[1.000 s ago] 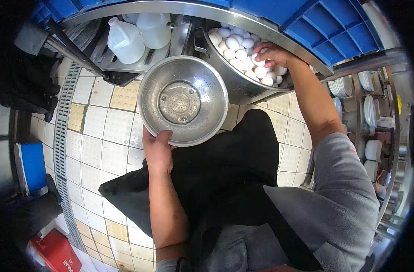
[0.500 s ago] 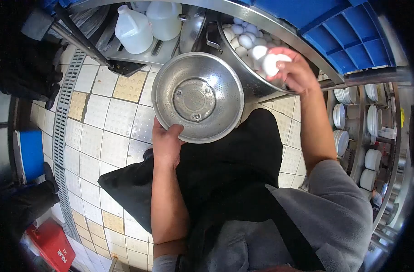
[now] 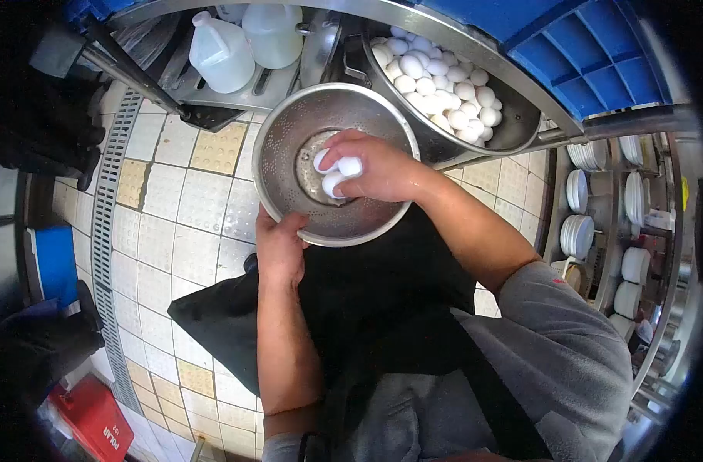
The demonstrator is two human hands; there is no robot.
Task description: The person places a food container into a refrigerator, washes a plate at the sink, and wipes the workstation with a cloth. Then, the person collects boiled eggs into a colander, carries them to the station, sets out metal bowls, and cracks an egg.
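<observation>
Left hand (image 3: 281,248) holds colander (image 3: 284,150), opening up; right hand (image 3: 373,166), 3 eggs (image 3: 334,184) inside.

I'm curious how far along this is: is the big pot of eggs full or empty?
Neither: the pot is partly filled. White eggs are heaped inside, while bare metal shows at its near right side.

We wore a black apron (image 3: 351,285), grey short-sleeved top (image 3: 528,346) around it, small red mark (image 3: 558,280) right of it; left hand (image 3: 281,250), right hand (image 3: 371,165) bare.
</observation>
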